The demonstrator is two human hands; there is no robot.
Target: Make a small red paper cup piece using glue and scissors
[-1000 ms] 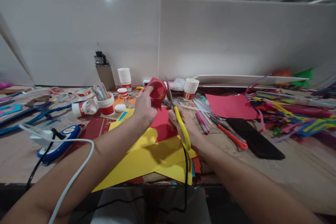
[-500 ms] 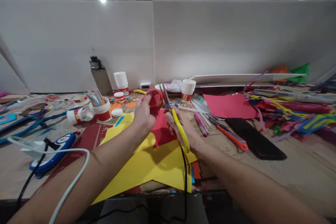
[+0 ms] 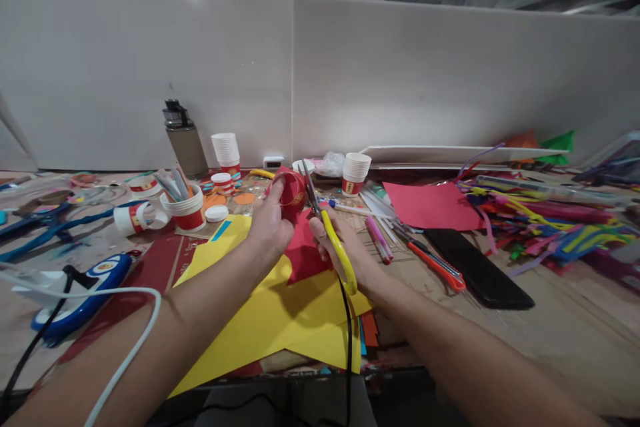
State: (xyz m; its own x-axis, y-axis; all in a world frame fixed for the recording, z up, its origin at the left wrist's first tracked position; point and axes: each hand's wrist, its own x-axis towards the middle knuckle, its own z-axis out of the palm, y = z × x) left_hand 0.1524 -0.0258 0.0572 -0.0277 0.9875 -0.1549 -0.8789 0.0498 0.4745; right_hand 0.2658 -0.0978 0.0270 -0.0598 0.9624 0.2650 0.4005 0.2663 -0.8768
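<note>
1 head-worn view, forward and down over the worktable (image 3: pixel 565 323) at close range

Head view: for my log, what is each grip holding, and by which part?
Left grip: curled red paper, by its left side. Right grip: scissors, by the yellow handle.

Both forearms (image 3: pixel 197 303) are bare, tapering towards equally bare, slim fingers (image 3: pixel 319 228).
</note>
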